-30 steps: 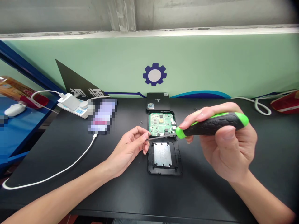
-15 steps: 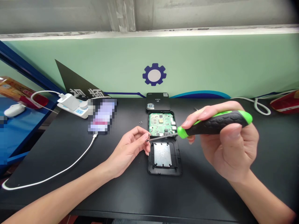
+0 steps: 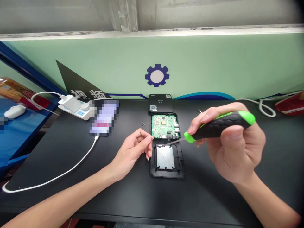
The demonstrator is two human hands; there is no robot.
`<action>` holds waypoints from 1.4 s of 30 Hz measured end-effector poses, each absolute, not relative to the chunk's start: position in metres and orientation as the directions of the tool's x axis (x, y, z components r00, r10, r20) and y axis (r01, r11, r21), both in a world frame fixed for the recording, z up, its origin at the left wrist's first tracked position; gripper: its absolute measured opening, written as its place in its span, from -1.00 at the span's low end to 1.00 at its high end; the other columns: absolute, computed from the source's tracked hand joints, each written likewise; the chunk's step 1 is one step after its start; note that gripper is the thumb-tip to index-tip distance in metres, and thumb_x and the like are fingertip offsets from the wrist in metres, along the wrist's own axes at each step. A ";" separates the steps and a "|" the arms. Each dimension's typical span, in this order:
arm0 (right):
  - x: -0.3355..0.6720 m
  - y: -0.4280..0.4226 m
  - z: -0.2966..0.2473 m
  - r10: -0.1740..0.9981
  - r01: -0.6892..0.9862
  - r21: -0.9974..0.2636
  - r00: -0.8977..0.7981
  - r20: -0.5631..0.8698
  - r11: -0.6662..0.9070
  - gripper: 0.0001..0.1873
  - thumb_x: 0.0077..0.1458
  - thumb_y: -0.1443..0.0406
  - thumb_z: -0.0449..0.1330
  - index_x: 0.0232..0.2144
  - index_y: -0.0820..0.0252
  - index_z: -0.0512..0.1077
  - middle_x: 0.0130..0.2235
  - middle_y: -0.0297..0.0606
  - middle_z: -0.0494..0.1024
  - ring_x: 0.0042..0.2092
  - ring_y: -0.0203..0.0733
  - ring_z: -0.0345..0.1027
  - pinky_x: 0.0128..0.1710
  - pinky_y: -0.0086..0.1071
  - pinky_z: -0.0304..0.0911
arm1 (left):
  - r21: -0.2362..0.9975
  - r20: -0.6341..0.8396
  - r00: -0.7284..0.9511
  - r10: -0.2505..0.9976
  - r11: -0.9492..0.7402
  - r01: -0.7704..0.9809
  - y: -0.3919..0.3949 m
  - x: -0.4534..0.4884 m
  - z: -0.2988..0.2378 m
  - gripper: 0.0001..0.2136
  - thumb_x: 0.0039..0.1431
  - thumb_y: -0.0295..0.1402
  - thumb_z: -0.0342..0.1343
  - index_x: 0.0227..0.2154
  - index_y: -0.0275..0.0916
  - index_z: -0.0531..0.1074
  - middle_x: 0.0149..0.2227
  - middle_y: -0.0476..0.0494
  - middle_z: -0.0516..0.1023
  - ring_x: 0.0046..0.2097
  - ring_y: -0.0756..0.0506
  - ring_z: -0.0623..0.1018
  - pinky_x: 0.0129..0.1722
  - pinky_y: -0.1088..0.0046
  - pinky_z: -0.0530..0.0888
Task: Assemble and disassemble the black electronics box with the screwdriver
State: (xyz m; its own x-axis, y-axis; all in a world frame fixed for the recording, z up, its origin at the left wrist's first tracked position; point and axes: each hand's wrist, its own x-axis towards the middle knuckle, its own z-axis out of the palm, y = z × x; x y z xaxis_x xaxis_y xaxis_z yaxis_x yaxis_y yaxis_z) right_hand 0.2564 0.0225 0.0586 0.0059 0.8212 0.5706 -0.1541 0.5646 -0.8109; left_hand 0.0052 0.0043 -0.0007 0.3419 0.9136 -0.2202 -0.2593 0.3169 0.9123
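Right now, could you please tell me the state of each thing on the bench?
Screwdriver: gripped in right hand, shaft pointing left.
Left hand: fingertips pinched together; contents too small to tell.
Device base: open, circuit board exposed.
Cover: off, lying inside up.
Phone: screen lit, cable plugged in.
Power strip: charger plugged in.

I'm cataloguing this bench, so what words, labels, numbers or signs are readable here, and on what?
Nothing reads clearly enough to quote.
Green wall: a blue cog sign, no words.
Black wall panel: white characters, partly hidden, not readable.
Small black box: white print and a code label, too small.
Phone: screen blurred.
Circuit board: markings too small.
Screwdriver: no print shows.
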 end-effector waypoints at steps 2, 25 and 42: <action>0.257 0.023 0.055 0.806 -0.137 -0.803 -0.046 0.590 0.580 -0.81 0.51 0.19 0.35 -0.03 0.19 0.67 -0.24 -0.11 0.68 -0.27 0.01 0.63 -0.58 -0.24 0.35 | 0.916 -0.218 0.343 0.914 0.313 -0.252 0.004 0.006 -0.001 -0.69 0.54 -0.12 0.35 -0.20 -0.23 0.48 -0.31 -0.02 0.55 -0.33 0.00 0.56 -0.30 0.47 0.52; 0.265 0.028 0.045 0.747 0.005 -0.759 -0.180 0.640 0.651 -0.81 0.47 0.15 0.36 0.02 -0.01 0.72 -0.23 -0.13 0.71 -0.24 0.14 0.61 -0.22 0.06 0.60 | 0.906 -0.234 0.357 0.904 0.337 -0.258 0.005 0.008 0.001 -0.68 0.57 -0.12 0.31 -0.22 -0.22 0.44 -0.33 -0.01 0.52 -0.34 0.00 0.54 -0.30 0.49 0.51; 0.267 0.021 0.057 0.783 -0.106 -0.833 -0.294 0.548 0.543 -0.54 0.46 0.31 0.37 0.34 0.01 0.62 0.07 -0.05 0.78 0.03 0.23 0.75 -0.03 0.12 0.75 | 0.968 -0.147 0.257 0.955 0.086 0.234 -0.007 0.007 0.008 -0.67 0.67 0.00 0.10 -0.02 -0.16 0.55 -0.14 -0.09 0.76 -0.50 0.06 0.39 -0.45 0.46 0.33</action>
State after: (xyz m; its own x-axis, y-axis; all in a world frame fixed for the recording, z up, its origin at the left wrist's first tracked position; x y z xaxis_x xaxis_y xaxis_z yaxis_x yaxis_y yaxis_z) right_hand 0.2671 0.0213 0.0574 -0.2937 0.7830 0.5484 -0.1059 0.5435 -0.8327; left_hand 0.0073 -0.0070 0.0076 0.2566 0.9553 -0.1470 0.2339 0.0862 0.9684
